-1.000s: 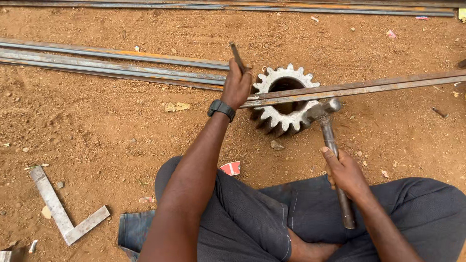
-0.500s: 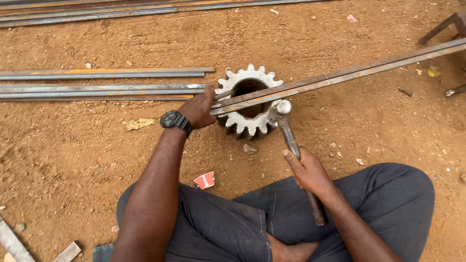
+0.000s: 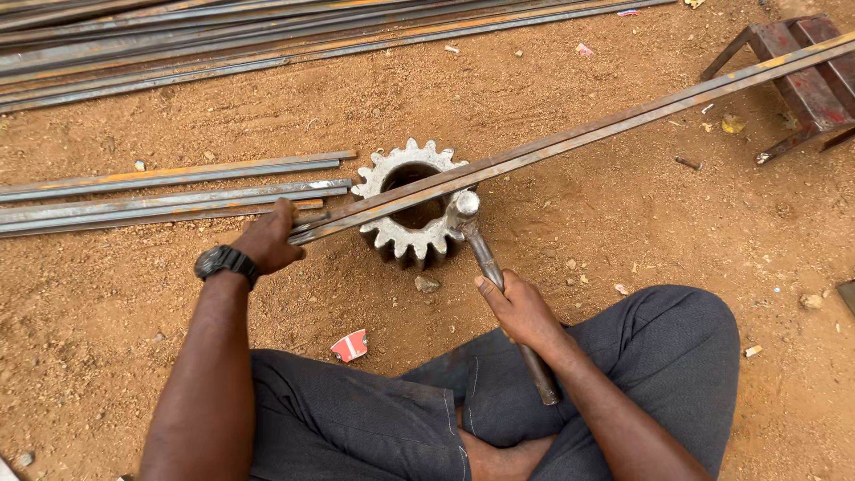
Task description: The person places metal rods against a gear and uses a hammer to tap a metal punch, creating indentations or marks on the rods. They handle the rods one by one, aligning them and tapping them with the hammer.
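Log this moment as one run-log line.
left hand: grips end of long steel bar | bar: lies across gear | right hand: holds hammer, head at gear, under bar

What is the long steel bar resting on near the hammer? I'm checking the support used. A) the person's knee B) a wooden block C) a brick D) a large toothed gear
D: the long steel bar lies across the top of the large toothed gear on the dirt, with the hammer head beside it, held by the right hand; the left hand grips the bar's end.
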